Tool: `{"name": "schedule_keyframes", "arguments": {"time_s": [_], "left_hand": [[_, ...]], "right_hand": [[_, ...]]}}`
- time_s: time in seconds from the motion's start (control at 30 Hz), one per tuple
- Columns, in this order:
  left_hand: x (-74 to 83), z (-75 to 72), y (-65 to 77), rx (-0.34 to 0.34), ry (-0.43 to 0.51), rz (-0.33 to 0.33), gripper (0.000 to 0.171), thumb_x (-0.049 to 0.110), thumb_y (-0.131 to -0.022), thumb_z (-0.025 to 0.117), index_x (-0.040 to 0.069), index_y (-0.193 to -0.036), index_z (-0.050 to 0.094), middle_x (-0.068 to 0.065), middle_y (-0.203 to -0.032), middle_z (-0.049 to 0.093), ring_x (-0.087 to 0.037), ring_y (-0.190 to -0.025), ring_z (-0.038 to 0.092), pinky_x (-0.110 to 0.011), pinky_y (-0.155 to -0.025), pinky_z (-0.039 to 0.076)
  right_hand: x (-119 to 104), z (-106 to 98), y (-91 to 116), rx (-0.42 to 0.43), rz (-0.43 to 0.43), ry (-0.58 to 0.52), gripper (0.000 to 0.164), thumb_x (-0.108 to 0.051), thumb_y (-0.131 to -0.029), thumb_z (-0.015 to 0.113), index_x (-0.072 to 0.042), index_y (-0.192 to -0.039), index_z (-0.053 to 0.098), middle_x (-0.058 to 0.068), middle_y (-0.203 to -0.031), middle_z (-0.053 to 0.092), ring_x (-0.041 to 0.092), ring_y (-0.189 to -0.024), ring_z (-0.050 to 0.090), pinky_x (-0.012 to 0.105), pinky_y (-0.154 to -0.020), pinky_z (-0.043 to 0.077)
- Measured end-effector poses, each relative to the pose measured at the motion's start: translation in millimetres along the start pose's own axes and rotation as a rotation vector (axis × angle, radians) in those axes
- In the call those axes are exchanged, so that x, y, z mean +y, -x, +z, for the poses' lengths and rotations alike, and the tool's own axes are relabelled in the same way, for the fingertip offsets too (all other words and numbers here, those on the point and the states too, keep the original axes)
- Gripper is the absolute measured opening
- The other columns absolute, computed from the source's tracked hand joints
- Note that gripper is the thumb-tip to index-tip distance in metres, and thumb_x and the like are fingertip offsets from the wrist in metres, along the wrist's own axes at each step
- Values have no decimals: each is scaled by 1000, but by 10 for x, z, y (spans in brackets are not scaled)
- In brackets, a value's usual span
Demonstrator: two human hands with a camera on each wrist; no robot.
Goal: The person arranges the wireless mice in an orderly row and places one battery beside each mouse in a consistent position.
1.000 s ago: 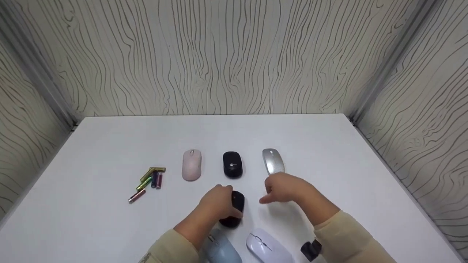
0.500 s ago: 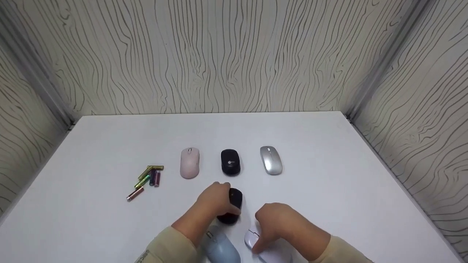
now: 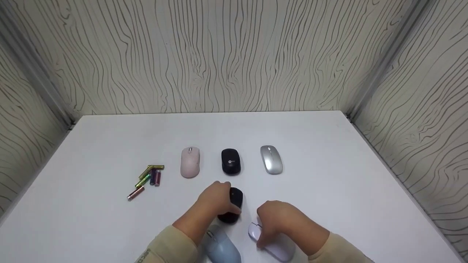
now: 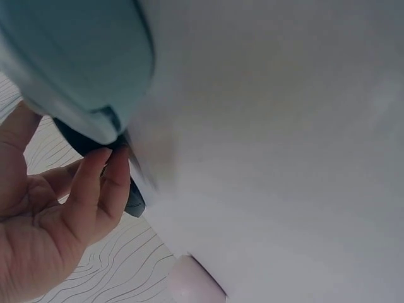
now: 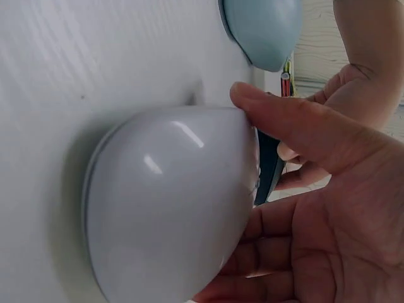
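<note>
My left hand (image 3: 216, 200) grips a black mouse (image 3: 237, 199) near the middle of the table, thumb on its near right side and fingertips over its far left side. To the right and nearer, my right hand (image 3: 279, 221) holds a pale lilac-white mouse (image 3: 281, 249), its thumb along the left side. In the right wrist view the lilac-white mouse (image 5: 170, 202) shows large between thumb and curled fingers. A light blue mouse (image 3: 221, 246) lies close by my left wrist, partly hidden by the sleeve; the left wrist view has this blue mouse (image 4: 82, 57) right before the camera.
Across the white table (image 3: 310, 146) stand a pink mouse (image 3: 190, 162), another black mouse (image 3: 231, 161) and a silver mouse (image 3: 271, 159) in a row. Several coloured batteries (image 3: 148, 178) lie at the left. Wood-patterned panels (image 3: 212, 54) rise behind and at both sides.
My right hand has come down and back from near the silver mouse onto the lilac-white mouse, which has shifted and turned slightly. My left hand stays on the black mouse.
</note>
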State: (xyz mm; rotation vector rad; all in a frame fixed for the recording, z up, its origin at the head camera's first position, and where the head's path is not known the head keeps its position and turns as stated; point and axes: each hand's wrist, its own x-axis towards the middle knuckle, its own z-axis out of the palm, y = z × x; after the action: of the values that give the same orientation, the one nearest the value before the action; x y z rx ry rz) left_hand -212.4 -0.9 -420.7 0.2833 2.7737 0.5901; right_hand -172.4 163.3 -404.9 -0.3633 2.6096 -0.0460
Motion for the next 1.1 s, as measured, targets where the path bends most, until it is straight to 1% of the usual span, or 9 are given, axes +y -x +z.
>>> {"name": "schedule_keyframes", "arguments": {"time_s": [0.2, 0.37, 0.43, 0.5, 0.6, 0.7, 0.77, 0.93, 1.1], "left_hand": [[17, -26, 20, -15, 28, -25, 77, 38, -62, 83, 0, -122, 54, -16, -109, 59, -25, -92, 56, -40, -87, 46], [45, -22, 22, -15, 26, -54, 77, 36, -62, 82, 1, -124, 54, -17, -114, 58, -27, -97, 56, -41, -89, 45], [70, -12, 23, -6, 12, -64, 76, 36, -62, 82, 2, -124, 54, -18, -114, 57, -28, -97, 57, -41, -88, 46], [101, 2, 28, 1, -10, -67, 76, 37, -61, 82, 1, -122, 55, -18, -112, 57, -27, -93, 58, -41, -85, 48], [150, 17, 41, 15, -64, -56, 75, 39, -59, 83, 0, -118, 56, -18, -106, 57, -26, -85, 58, -39, -79, 50], [170, 16, 52, 30, -105, -38, 73, 38, -57, 84, -1, -114, 57, -18, -102, 57, -26, -83, 58, -39, -77, 51], [160, 5, 64, 37, -111, -32, 74, 35, -57, 83, 1, -117, 56, -18, -104, 58, -27, -85, 58, -39, -77, 50], [65, -48, 102, 48, -76, -45, 75, 30, -60, 82, 4, -124, 52, -19, -108, 57, -27, -88, 57, -40, -78, 50], [-60, -146, 123, 80, -60, -57, 72, 29, -61, 81, 1, -121, 53, -19, -106, 57, -26, -87, 57, -40, -76, 50]], "right_hand": [[55, -52, -36, 12, 33, -38, 48, -40, -53, 84, -9, -79, 58, -1, -68, 52, 17, -63, 50, 36, -63, 48], [54, -81, -49, 32, 35, -46, 47, -37, -53, 85, -9, -77, 56, 0, -69, 50, 17, -63, 48, 36, -62, 46], [40, -90, -57, 27, 39, -44, 47, -36, -53, 86, -8, -77, 57, 0, -70, 51, 18, -64, 48, 37, -63, 46], [22, -98, -60, 23, 46, -36, 48, -36, -53, 86, -7, -79, 58, 1, -70, 51, 18, -65, 49, 37, -65, 47], [-1, -106, -60, 23, 43, -21, 50, -36, -52, 87, -5, -80, 60, 1, -71, 52, 18, -65, 49, 38, -67, 49], [-17, -111, -55, 33, 32, -13, 51, -37, -50, 87, -4, -80, 61, 1, -71, 53, 18, -65, 50, 38, -68, 49], [-22, -112, -53, 41, 26, -14, 52, -37, -50, 87, -4, -81, 62, 1, -72, 54, 17, -65, 50, 38, -69, 49], [-27, -99, -46, 49, 30, -27, 50, -35, -50, 87, -4, -80, 62, 1, -70, 54, 17, -65, 49, 37, -66, 48], [-12, -90, -47, 44, 42, -28, 49, -33, -51, 87, -3, -79, 61, 2, -70, 54, 18, -65, 49, 37, -66, 48]]}}
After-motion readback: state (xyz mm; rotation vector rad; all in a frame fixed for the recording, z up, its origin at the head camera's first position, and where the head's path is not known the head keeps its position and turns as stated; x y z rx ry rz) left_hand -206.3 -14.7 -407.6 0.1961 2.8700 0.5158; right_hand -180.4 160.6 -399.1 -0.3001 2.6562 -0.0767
